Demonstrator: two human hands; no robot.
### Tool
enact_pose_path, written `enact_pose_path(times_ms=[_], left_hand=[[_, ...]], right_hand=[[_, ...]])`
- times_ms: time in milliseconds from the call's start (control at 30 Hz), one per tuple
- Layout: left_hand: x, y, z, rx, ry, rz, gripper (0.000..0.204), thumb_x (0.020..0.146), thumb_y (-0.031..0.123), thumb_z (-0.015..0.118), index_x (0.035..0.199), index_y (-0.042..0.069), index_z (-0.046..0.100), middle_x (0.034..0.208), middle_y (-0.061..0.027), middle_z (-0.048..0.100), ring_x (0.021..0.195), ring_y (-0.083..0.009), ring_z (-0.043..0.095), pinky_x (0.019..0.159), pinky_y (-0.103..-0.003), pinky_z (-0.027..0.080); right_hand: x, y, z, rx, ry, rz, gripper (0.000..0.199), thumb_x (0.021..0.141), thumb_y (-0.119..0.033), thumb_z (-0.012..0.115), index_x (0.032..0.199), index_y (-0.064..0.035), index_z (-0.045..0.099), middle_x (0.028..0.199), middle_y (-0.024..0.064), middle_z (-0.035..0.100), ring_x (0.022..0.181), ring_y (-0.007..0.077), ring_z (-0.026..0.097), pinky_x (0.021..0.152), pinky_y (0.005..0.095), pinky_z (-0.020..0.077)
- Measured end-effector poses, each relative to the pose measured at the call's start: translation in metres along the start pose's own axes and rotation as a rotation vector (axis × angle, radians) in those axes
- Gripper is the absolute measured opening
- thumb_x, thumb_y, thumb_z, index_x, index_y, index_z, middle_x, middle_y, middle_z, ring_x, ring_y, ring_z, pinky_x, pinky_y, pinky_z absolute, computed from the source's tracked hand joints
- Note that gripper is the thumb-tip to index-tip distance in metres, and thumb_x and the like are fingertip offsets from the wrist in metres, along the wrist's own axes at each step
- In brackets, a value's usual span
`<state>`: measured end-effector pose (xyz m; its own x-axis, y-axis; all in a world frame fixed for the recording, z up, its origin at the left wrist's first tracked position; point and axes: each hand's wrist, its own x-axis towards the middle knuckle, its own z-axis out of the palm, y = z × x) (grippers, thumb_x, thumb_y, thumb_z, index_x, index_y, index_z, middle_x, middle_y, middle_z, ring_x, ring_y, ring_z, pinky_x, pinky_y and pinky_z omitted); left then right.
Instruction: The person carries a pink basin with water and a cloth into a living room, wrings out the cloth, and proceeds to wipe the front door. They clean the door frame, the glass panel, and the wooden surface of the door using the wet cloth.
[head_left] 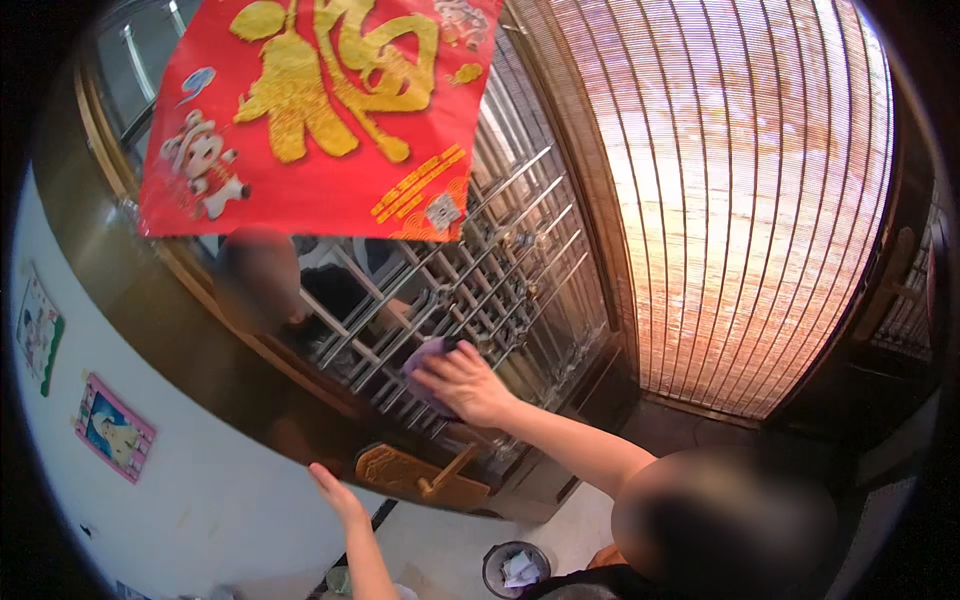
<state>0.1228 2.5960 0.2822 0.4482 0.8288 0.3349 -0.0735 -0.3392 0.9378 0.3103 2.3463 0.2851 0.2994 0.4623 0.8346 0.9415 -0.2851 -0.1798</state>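
Nearest to me, at the lower right of the frame, a blurred dark shape (725, 520) covers whatever lies beyond the elbow of the right arm (575, 435), so I can't tell what it is. At the bottom left of centre, the left hand (340, 497) is up with its fingers straight and together, gripping nothing, beside the lower edge of a brown door (200, 325); whether it touches the door is hard to say. Near the centre, the right hand (470, 388) lies over a purple cloth (425, 354), its fingers spread and slightly bent, holding it against the door's metal lattice (520, 260); the palm hides much of the cloth. Just below sits a lever handle (452, 468) on an ornate golden plate. A blurred reflection (258, 278) shows between the bars, and across the upper left hangs a red poster (330, 190) with a gold character, its top cut off. Lower down, a round wastebasket (487, 563) holding crumpled white paper (520, 570) stands on the pale floor (430, 540). Off to the left, a pink-framed picture (115, 428) hangs on the white wall (215, 480), while a slatted blind (750, 220) glows at upper right, too bright to see through.
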Motion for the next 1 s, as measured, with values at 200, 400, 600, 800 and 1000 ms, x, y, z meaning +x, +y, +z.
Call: enact_pose_path(times_ms=[200,400,600,800,1000], left_hand=[[0.013,-0.020,0.013,-0.021,0.275,-0.094,0.075,0.089,0.055,0.027,0.138,0.001,0.008,0.146,-0.0106,0.005,0.134,-0.0228,0.008,0.108,-0.033,0.006],[0.011,-0.007,0.031,-0.017,0.506,-0.061,0.077,0.087,0.060,0.027,0.140,0.010,0.004,0.146,-0.0072,0.007,0.133,-0.0249,0.012,0.108,-0.039,0.010],[0.002,0.007,0.051,-0.007,0.560,-0.010,0.078,0.088,0.058,0.025,0.138,0.000,0.011,0.143,-0.0140,0.016,0.128,-0.0272,0.025,0.106,-0.037,0.018],[0.015,-0.012,0.016,0.060,0.430,0.018,0.078,0.089,0.058,0.021,0.137,-0.003,0.012,0.142,-0.0167,0.018,0.126,-0.0279,0.027,0.106,-0.038,0.019],[0.024,-0.013,0.013,0.068,0.374,0.033,0.076,0.090,0.056,0.018,0.136,-0.005,0.013,0.141,-0.0178,0.018,0.125,-0.0276,0.027,0.106,-0.038,0.018]], right_hand=[[-0.043,0.169,-0.016,-0.216,0.400,0.404,0.050,0.086,-0.020,0.045,0.133,-0.0079,0.033,0.140,0.0169,0.023,0.131,0.0306,0.018,0.107,0.0458,0.0094],[-0.109,0.283,-0.029,-0.132,0.501,0.692,0.054,0.089,-0.024,0.035,0.138,-0.0069,0.019,0.144,0.0174,0.011,0.133,0.0324,0.010,0.108,0.0414,0.0070],[-0.166,0.333,0.023,0.036,0.854,1.164,0.049,0.090,-0.014,0.034,0.135,-0.0004,0.021,0.138,0.0183,0.025,0.129,0.0310,0.023,0.106,0.0376,0.0181],[-0.002,0.260,-0.118,-0.063,0.760,0.449,0.040,0.083,-0.015,0.052,0.121,-0.0063,0.045,0.128,0.0148,0.040,0.115,0.0325,0.040,0.099,0.0417,0.0293],[-0.057,0.297,-0.068,-0.029,0.743,0.562,0.060,0.078,-0.017,0.051,0.133,-0.0071,0.032,0.135,0.0185,0.030,0.126,0.0347,0.026,0.104,0.0472,0.0170]])
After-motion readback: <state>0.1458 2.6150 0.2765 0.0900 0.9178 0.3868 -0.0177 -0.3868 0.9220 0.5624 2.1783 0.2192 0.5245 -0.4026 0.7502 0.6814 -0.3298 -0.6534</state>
